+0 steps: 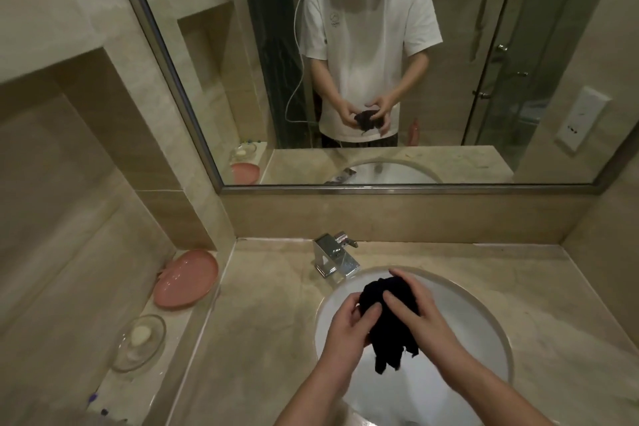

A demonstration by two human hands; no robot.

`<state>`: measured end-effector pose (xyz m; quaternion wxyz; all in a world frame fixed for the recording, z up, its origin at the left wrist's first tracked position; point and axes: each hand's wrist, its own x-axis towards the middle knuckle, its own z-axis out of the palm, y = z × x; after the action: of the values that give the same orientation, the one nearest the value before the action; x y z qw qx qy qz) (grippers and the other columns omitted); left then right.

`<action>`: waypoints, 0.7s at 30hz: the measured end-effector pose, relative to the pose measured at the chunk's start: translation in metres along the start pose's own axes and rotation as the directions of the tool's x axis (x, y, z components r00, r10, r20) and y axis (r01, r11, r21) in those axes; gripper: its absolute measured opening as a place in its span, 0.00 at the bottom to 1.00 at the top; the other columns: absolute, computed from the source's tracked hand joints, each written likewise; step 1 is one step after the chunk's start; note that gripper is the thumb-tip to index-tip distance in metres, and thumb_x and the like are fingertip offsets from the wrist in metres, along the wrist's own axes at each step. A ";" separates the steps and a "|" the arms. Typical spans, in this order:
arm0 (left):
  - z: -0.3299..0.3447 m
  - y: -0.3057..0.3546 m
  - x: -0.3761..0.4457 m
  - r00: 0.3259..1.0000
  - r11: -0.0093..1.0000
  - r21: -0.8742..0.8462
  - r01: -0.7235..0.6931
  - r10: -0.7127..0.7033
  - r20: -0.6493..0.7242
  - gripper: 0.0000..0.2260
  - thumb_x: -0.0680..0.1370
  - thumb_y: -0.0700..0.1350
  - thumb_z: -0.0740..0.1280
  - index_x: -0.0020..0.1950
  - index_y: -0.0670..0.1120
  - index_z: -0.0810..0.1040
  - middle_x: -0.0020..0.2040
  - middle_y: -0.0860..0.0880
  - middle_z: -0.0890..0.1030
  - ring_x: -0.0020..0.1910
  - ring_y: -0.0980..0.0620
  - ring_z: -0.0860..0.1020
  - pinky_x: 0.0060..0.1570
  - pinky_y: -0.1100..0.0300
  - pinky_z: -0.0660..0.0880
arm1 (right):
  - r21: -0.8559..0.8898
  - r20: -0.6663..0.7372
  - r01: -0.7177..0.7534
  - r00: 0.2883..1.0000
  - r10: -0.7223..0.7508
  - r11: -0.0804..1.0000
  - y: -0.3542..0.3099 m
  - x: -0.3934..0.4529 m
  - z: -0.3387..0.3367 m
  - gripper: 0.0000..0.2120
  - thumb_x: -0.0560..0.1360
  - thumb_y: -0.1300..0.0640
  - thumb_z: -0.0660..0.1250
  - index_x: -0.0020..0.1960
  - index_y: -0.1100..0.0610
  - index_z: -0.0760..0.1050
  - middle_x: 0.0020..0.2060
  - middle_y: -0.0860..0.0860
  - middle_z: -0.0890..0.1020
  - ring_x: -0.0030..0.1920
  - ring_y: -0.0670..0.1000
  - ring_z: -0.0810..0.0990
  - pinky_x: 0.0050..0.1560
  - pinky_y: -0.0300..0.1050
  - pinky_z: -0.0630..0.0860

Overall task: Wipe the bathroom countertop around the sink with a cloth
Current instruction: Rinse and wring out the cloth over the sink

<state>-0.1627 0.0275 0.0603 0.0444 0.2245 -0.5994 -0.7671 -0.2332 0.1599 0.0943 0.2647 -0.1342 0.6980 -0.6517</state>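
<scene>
The person stood at the sink [484,332] with both hands raised over the white basin, a bunched dark cloth [389,316] held between them. The left hand [349,322] gripped the cloth's left side, fingers curled into the folds, while the right hand [413,304] lay over its top with the fingers pressed down on the fabric. The lower end of the cloth hung loose in ragged tails above the bowl, not touching the porcelain as far as could be told. The countertop [262,304] around the basin looked streaked and dull, so by that showing the wiping had not yet begun; the hands seemed to be gathering or wringing the cloth first.

The chief risk lay to the left. A pink dish [186,278] leaned against the wall on the side ledge, and a glass soap dish [138,342] stood just beside the counter's edge; a broad sweep that way could knock either off. The chrome faucet [337,258] stood close behind the hands, and a loose tail might catch on its handle. A cloth too wet would likely only smear the stone
</scene>
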 end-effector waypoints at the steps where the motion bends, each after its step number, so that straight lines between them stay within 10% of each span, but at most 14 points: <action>1: 0.001 -0.003 0.000 0.999 1.000 -0.023 0.011 -0.012 -0.045 0.08 0.81 0.43 0.68 0.59 0.43 0.79 0.53 0.45 0.85 0.57 0.46 0.83 0.60 0.48 0.79 | 0.002 0.035 -0.017 0.999 0.017 1.000 0.008 0.000 0.009 0.18 0.79 0.51 0.68 0.66 0.36 0.71 0.59 0.38 0.79 0.55 0.39 0.80 0.46 0.32 0.75; 8: -0.038 -0.033 0.005 0.906 0.977 -0.037 0.208 -0.207 -0.370 0.08 0.81 0.44 0.65 0.50 0.53 0.83 0.46 0.55 0.84 0.44 0.57 0.80 0.43 0.61 0.75 | -0.282 -0.147 -0.048 0.989 0.007 0.958 0.051 0.068 0.035 0.09 0.81 0.56 0.65 0.61 0.50 0.75 0.51 0.48 0.84 0.52 0.51 0.83 0.49 0.48 0.79; 13: -0.074 -0.076 0.015 0.792 0.922 -0.231 0.311 -0.385 -0.474 0.07 0.77 0.32 0.65 0.46 0.39 0.83 0.32 0.46 0.81 0.28 0.54 0.74 0.27 0.63 0.65 | -0.708 0.154 0.367 0.914 -0.375 0.603 0.028 0.200 0.048 0.15 0.81 0.59 0.63 0.67 0.52 0.74 0.57 0.52 0.79 0.56 0.54 0.76 0.54 0.52 0.75; 21: -0.058 -0.088 0.039 0.792 0.876 -0.342 0.341 -0.464 -0.398 0.07 0.77 0.33 0.66 0.45 0.40 0.83 0.36 0.45 0.84 0.35 0.50 0.79 0.34 0.63 0.71 | -0.850 0.410 0.437 0.899 -0.154 0.294 0.059 0.267 0.069 0.15 0.82 0.56 0.60 0.69 0.55 0.71 0.59 0.56 0.75 0.59 0.59 0.71 0.58 0.54 0.71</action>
<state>-0.1567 -0.0138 -0.0441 0.0501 0.5185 -0.4059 -0.7509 -0.4060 -0.0337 -0.0160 0.1013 -0.4677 0.8640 -0.1564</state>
